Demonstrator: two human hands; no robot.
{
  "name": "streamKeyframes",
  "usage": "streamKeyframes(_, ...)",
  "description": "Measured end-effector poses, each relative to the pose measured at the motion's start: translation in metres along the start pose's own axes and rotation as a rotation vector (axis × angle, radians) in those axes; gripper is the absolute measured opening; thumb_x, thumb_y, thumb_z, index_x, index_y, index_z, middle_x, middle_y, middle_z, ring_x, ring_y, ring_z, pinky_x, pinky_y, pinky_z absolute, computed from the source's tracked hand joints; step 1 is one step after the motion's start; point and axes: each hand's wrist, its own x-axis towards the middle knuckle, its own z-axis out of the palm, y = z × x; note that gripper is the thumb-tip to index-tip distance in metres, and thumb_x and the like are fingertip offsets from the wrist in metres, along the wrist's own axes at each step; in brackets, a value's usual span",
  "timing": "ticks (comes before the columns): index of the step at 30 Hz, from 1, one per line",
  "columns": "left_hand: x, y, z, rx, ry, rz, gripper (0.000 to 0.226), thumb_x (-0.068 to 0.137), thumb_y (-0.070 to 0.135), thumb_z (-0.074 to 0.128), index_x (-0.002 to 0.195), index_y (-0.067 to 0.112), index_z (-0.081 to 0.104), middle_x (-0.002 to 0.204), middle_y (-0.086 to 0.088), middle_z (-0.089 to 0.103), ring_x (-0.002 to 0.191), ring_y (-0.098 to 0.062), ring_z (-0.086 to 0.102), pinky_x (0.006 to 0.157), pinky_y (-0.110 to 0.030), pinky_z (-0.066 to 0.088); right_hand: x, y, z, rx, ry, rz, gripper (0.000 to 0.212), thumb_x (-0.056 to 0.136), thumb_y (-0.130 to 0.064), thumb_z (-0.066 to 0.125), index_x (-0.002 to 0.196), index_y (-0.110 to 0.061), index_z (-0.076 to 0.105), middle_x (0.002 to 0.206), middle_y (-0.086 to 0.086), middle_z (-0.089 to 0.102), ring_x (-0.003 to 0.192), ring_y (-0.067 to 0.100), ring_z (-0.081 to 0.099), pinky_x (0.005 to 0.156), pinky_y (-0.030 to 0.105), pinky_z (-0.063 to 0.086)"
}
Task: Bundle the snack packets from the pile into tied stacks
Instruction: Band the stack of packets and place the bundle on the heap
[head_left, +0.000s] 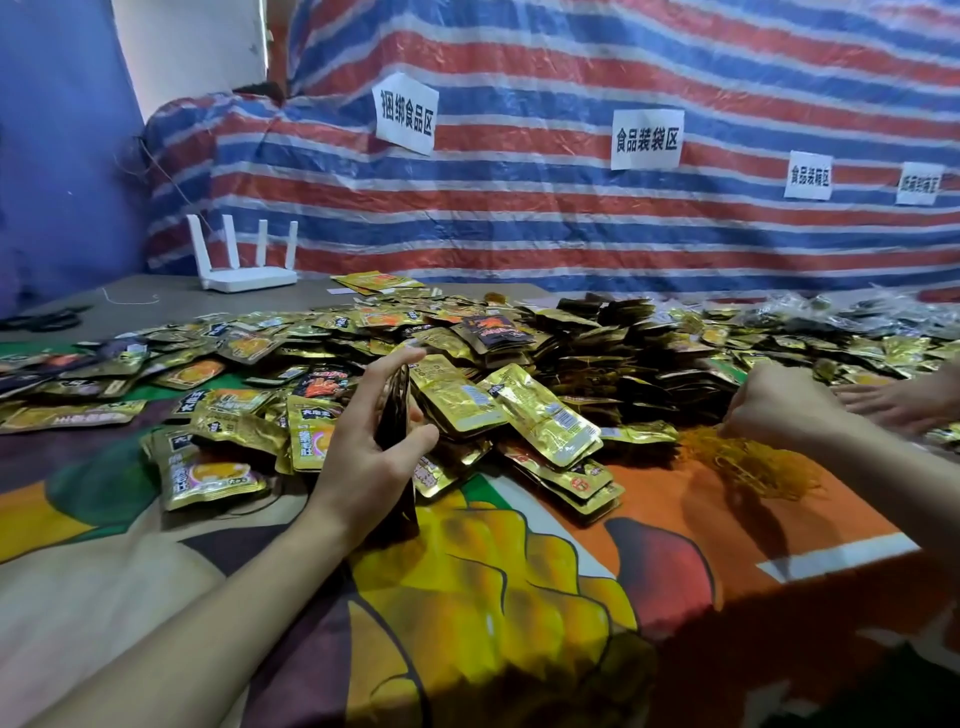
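Observation:
A wide pile of gold and black snack packets (467, 332) covers the middle of the table. My left hand (374, 447) grips an upright stack of dark packets (397, 415) on edge, thumb on one side and fingers on the other. My right hand (779, 410) reaches into a tangle of yellow-orange rubber bands (748, 462) and pinches some strands. Tied stacks of packets (597, 374) lie heaped behind the bands.
Another person's hand (898, 400) rests on the packets at the far right. A white router (249, 260) stands at the back left, scissors (47, 319) near the left edge. A striped tarp with paper signs (408, 111) walls the back. The colourful tablecloth (493, 597) lies near me.

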Motion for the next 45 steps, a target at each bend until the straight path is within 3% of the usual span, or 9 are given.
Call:
streamKeyframes(7,-0.002,-0.001,-0.001,-0.001,-0.008,-0.028,0.063,0.077,0.009,0.063,0.133,0.037,0.054,0.086,-0.009,0.053,0.079,-0.028,0.055,0.075,-0.021,0.051,-0.003,0.005,-0.009,0.115,0.004,0.103,0.022,0.061,-0.017,0.095,0.058,-0.009,0.075,0.063,0.012,0.070,0.064,0.029,0.068,0.058,0.036,0.056)
streamKeyframes(18,0.002,0.006,-0.004,-0.088,0.079,-0.069,0.061,0.072,0.004,0.059,0.116,0.047,0.060,0.083,0.007,0.054,0.073,-0.010,0.053,0.067,-0.016,0.048,-0.004,-0.018,-0.019,0.153,0.157,0.001,0.007,0.078,-0.013,0.080,0.078,-0.006,0.078,0.074,0.017,0.072,0.070,0.034,0.069,0.070,0.049,0.062)
streamKeyframes(21,0.004,0.009,-0.008,-0.106,0.099,-0.083,0.060,0.072,0.004,0.058,0.122,0.038,0.059,0.082,-0.002,0.054,0.078,-0.024,0.055,0.076,-0.035,0.052,-0.011,-0.041,-0.024,0.182,0.228,-0.102,0.005,0.083,-0.012,0.075,0.085,-0.011,0.079,0.083,0.019,0.073,0.078,0.037,0.068,0.075,0.051,0.061)
streamKeyframes(23,0.005,0.010,-0.010,-0.134,0.100,-0.110,0.061,0.071,0.004,0.057,0.123,0.036,0.059,0.078,-0.001,0.053,0.078,-0.027,0.054,0.078,-0.045,0.052,-0.018,-0.058,-0.027,0.178,0.248,-0.165,0.005,0.085,-0.012,0.074,0.085,-0.012,0.079,0.084,0.016,0.073,0.078,0.035,0.067,0.074,0.048,0.061)
streamKeyframes(27,0.006,0.009,-0.013,-0.229,0.087,-0.161,0.065,0.068,0.002,0.057,0.126,0.032,0.060,0.081,-0.006,0.055,0.076,-0.024,0.053,0.069,-0.033,0.052,-0.032,-0.090,-0.032,0.234,0.238,-0.287,0.006,0.087,-0.014,0.075,0.084,-0.012,0.079,0.078,0.008,0.071,0.072,0.024,0.065,0.068,0.034,0.055)
streamKeyframes(33,0.014,0.008,-0.020,-0.530,0.034,-0.369,0.067,0.065,0.003,0.058,0.130,0.019,0.061,0.116,-0.020,0.070,0.070,-0.029,0.058,0.074,-0.044,0.049,-0.070,-0.162,-0.021,0.677,-0.078,-0.514,0.006,0.083,-0.024,0.082,0.080,-0.020,0.078,0.080,-0.004,0.075,0.077,0.008,0.071,0.062,0.020,0.051)
streamKeyframes(37,0.015,0.010,-0.031,-0.478,0.050,-0.479,0.056,0.066,0.005,0.065,0.122,0.010,0.066,0.089,-0.016,0.073,0.069,-0.027,0.065,0.063,-0.037,0.057,-0.091,-0.218,0.003,0.804,-0.223,-0.629,0.012,0.078,-0.032,0.086,0.075,-0.023,0.078,0.071,-0.006,0.076,0.062,0.000,0.068,0.051,0.015,0.045)
streamKeyframes(41,0.018,0.009,-0.041,-0.409,0.167,-0.531,0.019,0.083,-0.004,0.059,0.100,0.005,0.063,0.069,-0.013,0.064,0.054,-0.019,0.063,0.048,-0.026,0.053,-0.097,-0.255,0.027,0.758,-0.115,-0.692,0.008,0.081,-0.030,0.085,0.079,-0.023,0.081,0.071,-0.008,0.074,0.064,-0.004,0.068,0.051,0.010,0.045)
streamKeyframes(45,0.025,0.007,-0.052,-0.416,0.118,-0.575,0.041,0.078,-0.005,0.060,0.111,0.018,0.071,0.075,-0.014,0.063,0.060,-0.021,0.063,0.056,-0.033,0.053,-0.097,-0.269,0.045,0.782,0.013,-0.758,0.006,0.083,-0.022,0.081,0.077,-0.024,0.081,0.067,-0.013,0.071,0.064,-0.005,0.065,0.051,0.007,0.043)
